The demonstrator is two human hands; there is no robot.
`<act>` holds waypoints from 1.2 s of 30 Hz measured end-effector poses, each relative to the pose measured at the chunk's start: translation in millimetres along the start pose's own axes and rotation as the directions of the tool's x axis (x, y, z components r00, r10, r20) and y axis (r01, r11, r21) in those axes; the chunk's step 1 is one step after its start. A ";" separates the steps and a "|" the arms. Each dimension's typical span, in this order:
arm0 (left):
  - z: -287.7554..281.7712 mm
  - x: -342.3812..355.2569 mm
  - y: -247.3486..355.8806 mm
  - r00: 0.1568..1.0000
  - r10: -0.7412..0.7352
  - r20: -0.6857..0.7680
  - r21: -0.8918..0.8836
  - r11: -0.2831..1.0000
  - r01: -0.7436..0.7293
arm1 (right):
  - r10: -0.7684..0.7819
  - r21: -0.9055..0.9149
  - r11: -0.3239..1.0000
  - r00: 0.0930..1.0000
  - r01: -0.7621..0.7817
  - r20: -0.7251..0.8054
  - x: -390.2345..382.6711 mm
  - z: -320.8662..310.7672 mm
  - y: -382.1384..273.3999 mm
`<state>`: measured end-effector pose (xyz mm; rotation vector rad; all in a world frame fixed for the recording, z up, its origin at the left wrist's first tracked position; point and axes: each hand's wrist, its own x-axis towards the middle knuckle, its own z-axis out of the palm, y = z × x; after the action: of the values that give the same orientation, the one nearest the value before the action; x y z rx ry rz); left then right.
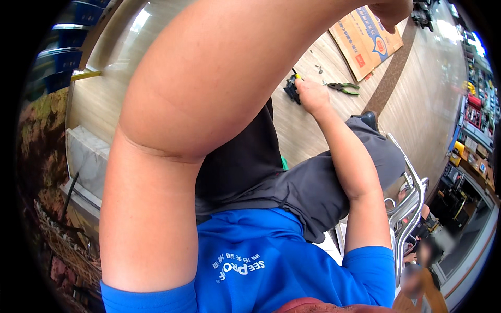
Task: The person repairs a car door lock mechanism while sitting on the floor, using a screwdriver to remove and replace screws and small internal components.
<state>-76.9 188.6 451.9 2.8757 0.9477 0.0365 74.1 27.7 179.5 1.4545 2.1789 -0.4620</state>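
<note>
My left arm sweeps up across the view; my left hand point(390, 13) is at the top edge above a flattened cardboard sheet point(362, 41), bent fingers partly cut off, so its grip is unclear. My right hand point(313, 96) is closed on a small black object with a yellow part point(292, 88), low over the pale floor point(292, 133). Beside it lie green-and-black pliers point(344, 88) and some small bits. My legs in grey trousers are bent beneath my arms.
A tubular metal chair point(415, 182) stands at my right, with people point(425, 248) beyond it at the lower right. Stocked shelves point(475, 99) line the far right. A pale marble-like block point(86, 148) and dark wire racks point(62, 235) are at my left.
</note>
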 end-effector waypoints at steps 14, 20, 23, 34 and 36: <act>6.7 -13.2 -6.6 0.999 -0.021 0.031 0.007 1.000 0.021 | 0.226 0.136 0.962 0.971 -0.235 0.077 -2.0 -6.4 1.2; 8.3 -10.7 -6.6 0.999 -0.021 0.035 0.026 0.999 0.020 | 0.268 0.199 0.939 0.960 -0.279 0.083 -1.9 -9.9 3.3; 10.5 -6.6 0.3 1.000 -0.026 -0.004 0.078 0.997 0.027 | 0.276 0.222 0.932 0.958 -0.287 0.080 -1.9 -13.7 2.0; 45.1 -15.1 -25.9 0.992 -0.114 0.049 -0.174 0.977 0.121 | 0.194 0.271 0.945 0.981 -0.184 -0.011 -14.0 -16.7 15.5; 51.9 -25.0 -37.6 0.997 -0.067 0.027 -0.214 0.974 0.071 | 0.209 0.303 0.940 0.967 -0.157 -0.147 -22.8 -38.5 22.6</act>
<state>-116.3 198.6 396.3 2.6394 0.9743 0.0985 94.7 38.9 223.8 1.9040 2.1480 -0.6271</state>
